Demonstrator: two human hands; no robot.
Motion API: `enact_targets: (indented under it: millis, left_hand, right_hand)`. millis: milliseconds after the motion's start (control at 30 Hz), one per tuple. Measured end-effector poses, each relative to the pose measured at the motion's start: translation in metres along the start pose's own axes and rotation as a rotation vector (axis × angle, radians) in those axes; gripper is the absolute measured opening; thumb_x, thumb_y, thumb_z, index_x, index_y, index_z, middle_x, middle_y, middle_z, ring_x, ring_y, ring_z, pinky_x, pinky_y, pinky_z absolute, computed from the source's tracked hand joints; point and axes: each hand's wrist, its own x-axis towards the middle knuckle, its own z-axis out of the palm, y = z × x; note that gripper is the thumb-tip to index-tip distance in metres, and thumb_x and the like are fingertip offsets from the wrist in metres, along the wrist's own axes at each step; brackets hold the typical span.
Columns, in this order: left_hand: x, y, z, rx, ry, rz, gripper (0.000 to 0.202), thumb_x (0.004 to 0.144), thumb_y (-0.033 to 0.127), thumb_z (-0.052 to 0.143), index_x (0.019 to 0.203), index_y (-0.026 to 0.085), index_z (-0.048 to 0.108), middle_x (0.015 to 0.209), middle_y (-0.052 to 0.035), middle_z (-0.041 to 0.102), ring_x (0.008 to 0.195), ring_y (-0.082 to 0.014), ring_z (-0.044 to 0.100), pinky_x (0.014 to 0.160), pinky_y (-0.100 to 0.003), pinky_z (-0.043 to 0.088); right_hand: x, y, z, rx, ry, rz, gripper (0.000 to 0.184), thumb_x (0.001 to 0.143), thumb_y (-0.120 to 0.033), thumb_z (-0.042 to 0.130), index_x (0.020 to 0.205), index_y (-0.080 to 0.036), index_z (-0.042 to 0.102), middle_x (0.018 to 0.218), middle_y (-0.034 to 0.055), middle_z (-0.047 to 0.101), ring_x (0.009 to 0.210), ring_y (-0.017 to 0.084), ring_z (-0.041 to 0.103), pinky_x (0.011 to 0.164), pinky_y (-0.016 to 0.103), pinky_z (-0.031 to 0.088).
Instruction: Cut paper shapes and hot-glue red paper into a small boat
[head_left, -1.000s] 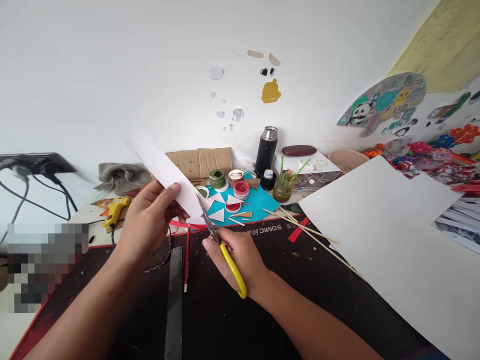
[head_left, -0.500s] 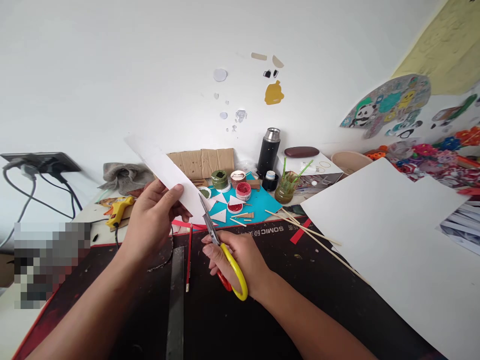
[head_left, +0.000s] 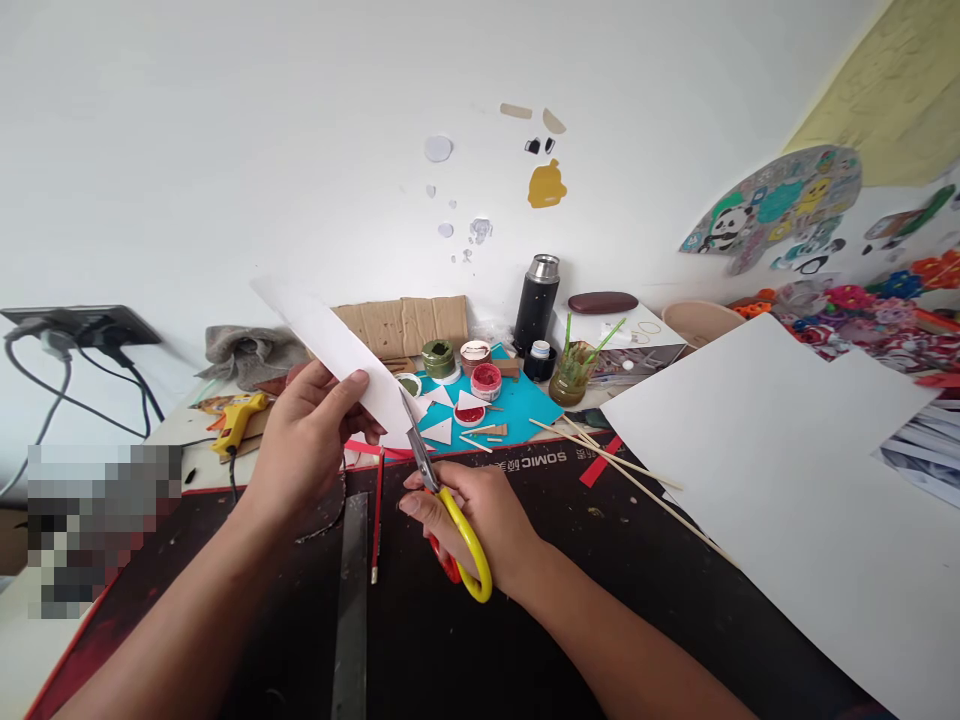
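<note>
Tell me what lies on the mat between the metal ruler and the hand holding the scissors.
A red pencil lies there, beside the ruler, left of the right hand; head view.

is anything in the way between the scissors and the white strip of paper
Nothing visible. The scissors in the right hand have their blades at the lower end of the paper strip, which the left hand pinches in the air. The red pencil and metal ruler lie on the mat below.
</note>
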Motion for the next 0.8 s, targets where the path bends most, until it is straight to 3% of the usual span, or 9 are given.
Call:
enact_targets:
  millis: [100, 267, 533, 800]
  left_hand:
    - [-0.0008, 0.0001, -0.0002, -0.003, -0.006, 0.001, 0.022, 0.087, 0.036, 0.086, 0.094, 0.019, 0.075, 0.084, -0.003, 0.071, 0.062, -0.0147, 0.062, 0.047, -0.024, 0.053]
    - [-0.0008, -0.0001, -0.0001, -0.018, 0.002, 0.001, 0.024, 0.085, 0.036, 0.088, 0.096, 0.019, 0.077, 0.087, -0.0043, 0.072, 0.063, -0.0157, 0.063, 0.047, -0.024, 0.052]
    - [-0.001, 0.0008, 0.0004, -0.015, 0.015, -0.012, 0.023, 0.084, 0.035, 0.088, 0.095, 0.018, 0.077, 0.086, -0.0046, 0.072, 0.062, -0.0159, 0.064, 0.046, -0.025, 0.052]
    - [-0.001, -0.0002, 0.0024, -0.006, 0.009, -0.007, 0.02, 0.088, 0.033, 0.084, 0.097, 0.017, 0.076, 0.085, -0.0033, 0.071, 0.061, -0.0146, 0.063, 0.047, -0.023, 0.052]
  right_hand:
    - [0.0001, -0.0029, -0.0013, -0.085, 0.05, -0.09, 0.04, 0.096, -0.061, 0.081, 0.093, -0.021, 0.081, 0.061, -0.0023, 0.065, 0.053, 0.015, 0.061, 0.054, 0.025, 0.046]
    - [-0.0005, -0.0044, -0.0024, -0.106, 0.07, -0.124, 0.035, 0.098, -0.054, 0.078, 0.086, -0.021, 0.076, 0.061, -0.0035, 0.061, 0.056, 0.014, 0.054, 0.054, 0.025, 0.039]
    - [-0.0004, -0.0045, -0.0032, -0.134, 0.073, -0.156, 0.039, 0.099, -0.046, 0.076, 0.073, -0.022, 0.06, 0.057, -0.0066, 0.053, 0.052, 0.01, 0.039, 0.053, 0.025, 0.032]
    - [-0.0013, -0.0082, -0.003, -0.169, 0.088, -0.148, 0.045, 0.099, -0.044, 0.072, 0.068, -0.023, 0.048, 0.057, -0.0061, 0.051, 0.054, 0.011, 0.04, 0.055, 0.026, 0.032]
